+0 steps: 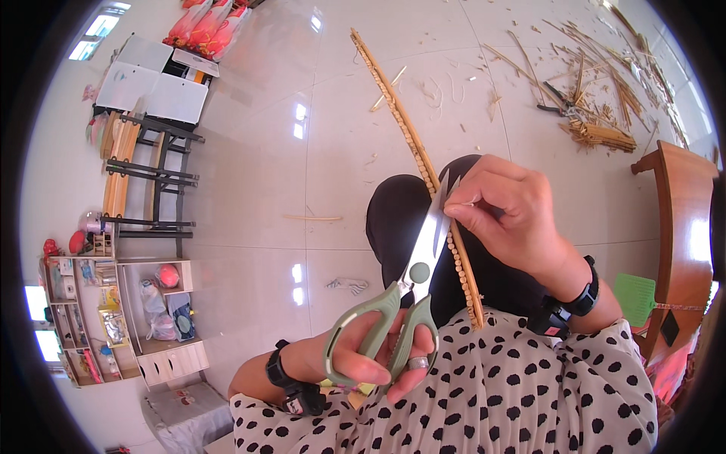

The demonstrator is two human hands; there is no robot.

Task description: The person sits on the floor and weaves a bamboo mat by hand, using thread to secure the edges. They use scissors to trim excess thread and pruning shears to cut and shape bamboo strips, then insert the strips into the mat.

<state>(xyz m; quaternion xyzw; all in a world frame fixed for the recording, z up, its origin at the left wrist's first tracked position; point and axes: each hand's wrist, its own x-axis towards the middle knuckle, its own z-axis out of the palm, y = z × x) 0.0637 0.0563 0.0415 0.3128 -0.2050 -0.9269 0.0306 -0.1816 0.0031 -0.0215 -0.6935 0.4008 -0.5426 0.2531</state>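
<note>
In the head view, the left hand (361, 366) grips scissors (420, 273), blades slightly parted. The right hand (525, 216) pinches thumb to forefinger beside the tips, contents unclear. The strip (412, 138) slants beneath the blades, past the knees (395, 216).

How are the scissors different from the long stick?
The scissors have green handles and shiny blades; the stick is tan, with small round pieces along one side. The scissors look shorter and wider than the stick. The scissors slant up-right in the picture, the stick up-left. Both are longer than they are wide.
</note>
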